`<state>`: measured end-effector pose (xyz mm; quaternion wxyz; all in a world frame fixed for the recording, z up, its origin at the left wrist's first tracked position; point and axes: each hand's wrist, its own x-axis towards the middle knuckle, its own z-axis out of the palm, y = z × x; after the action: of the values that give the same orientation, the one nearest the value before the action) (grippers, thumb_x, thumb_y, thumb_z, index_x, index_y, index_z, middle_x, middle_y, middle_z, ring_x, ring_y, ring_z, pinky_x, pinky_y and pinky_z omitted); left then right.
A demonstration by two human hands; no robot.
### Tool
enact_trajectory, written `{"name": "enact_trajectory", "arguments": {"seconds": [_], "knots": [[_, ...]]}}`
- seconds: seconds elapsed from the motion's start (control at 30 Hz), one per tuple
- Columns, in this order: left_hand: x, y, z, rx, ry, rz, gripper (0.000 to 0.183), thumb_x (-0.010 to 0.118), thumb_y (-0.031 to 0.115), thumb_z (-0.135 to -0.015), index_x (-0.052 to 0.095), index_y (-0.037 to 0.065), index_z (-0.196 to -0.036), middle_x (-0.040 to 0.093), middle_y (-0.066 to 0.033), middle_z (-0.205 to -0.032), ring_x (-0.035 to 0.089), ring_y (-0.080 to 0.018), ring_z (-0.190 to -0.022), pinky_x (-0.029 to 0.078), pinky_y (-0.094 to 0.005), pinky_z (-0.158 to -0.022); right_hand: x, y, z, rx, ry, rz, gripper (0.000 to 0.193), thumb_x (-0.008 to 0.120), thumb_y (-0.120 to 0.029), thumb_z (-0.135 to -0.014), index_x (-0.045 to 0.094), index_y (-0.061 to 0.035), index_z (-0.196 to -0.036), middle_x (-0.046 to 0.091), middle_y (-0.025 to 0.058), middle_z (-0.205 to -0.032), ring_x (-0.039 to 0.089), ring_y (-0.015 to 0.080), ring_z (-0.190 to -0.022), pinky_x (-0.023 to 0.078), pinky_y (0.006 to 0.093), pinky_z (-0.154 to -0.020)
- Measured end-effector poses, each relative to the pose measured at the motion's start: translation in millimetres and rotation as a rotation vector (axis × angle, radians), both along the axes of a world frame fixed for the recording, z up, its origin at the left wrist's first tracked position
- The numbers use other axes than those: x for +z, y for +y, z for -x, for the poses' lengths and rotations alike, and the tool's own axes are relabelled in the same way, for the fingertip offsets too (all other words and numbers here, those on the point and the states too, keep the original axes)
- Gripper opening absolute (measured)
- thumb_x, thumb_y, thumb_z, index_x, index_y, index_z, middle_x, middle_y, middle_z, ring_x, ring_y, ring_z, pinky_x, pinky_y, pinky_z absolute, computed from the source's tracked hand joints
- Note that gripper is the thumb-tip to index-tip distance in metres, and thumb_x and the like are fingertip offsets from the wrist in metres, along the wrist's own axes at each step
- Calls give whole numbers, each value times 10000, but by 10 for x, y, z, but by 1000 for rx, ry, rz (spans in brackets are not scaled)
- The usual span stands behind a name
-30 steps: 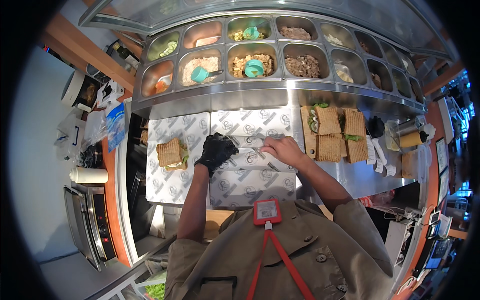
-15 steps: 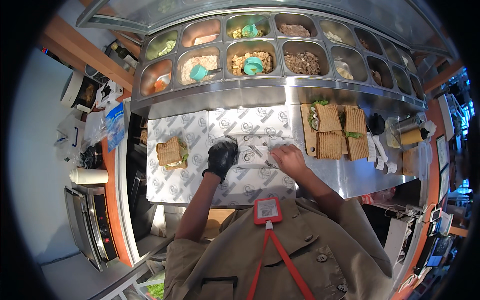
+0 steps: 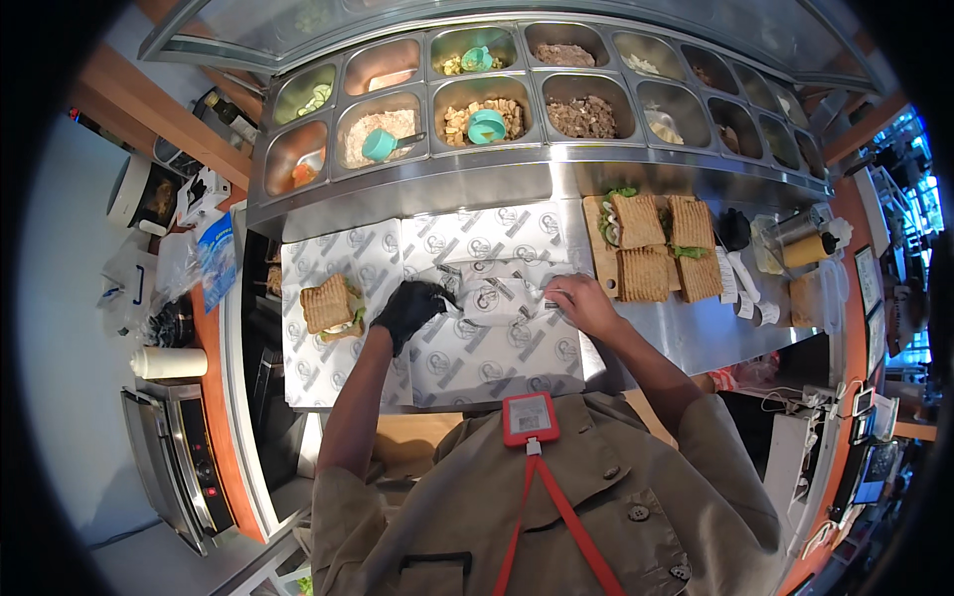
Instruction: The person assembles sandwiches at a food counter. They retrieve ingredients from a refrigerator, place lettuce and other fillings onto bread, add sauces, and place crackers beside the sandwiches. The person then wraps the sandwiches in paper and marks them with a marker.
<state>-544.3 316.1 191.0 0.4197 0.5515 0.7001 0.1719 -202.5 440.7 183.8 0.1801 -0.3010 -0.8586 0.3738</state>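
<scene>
A paper-wrapped parcel (image 3: 497, 296) lies on printed white wrapping sheets (image 3: 467, 363) in the middle of the counter; its contents are hidden. At its left end, my left hand (image 3: 409, 310), in a black glove, pinches a gathered end of the paper. My right hand (image 3: 586, 301), bare, has its fingers closed on the paper at the opposite end. Left of my gloved hand, an unwrapped toasted sandwich (image 3: 328, 306) with lettuce rests on another printed sheet. Several more toasted sandwiches (image 3: 644, 273) sit on a wooden board (image 3: 600, 233) to the right.
Behind the sheets runs a raised metal rail (image 3: 427, 189) with several food pans, some holding turquoise scoops (image 3: 487, 126). Right of the board are paper slips (image 3: 766, 313) and a yellow squeeze bottle (image 3: 810, 250). A white bottle (image 3: 169, 363) stands at the far left.
My left hand has shifted left from the parcel's side, drawing the paper end out into a narrow twist. My right hand stays at the right end, its fingers now pinching the paper there.
</scene>
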Motion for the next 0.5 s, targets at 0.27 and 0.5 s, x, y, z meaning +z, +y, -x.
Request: {"name": "enact_trajectory", "arguments": {"seconds": [0.27,0.5], "knots": [[69,266,-239,278,167,-266,554,819,119,-620,659,67,-1148,613,-116,-1066,603,-311,-1087,499,-411,-926,83,25,333,-289,-49,-421,240,804,-201,-746,665,-76,-896,646,102,-909,600,319,-947,495,433,-790],[-137,183,-417,-270,983,-403,168,639,214,-835,684,99,-948,643,-100,-908,649,-287,-807,521,-438,-709,-13,-156,376,-80,-236,-459,70,683,-86,-787,621,-55,-799,607,100,-864,603,279,-842,499,396,-786]]}}
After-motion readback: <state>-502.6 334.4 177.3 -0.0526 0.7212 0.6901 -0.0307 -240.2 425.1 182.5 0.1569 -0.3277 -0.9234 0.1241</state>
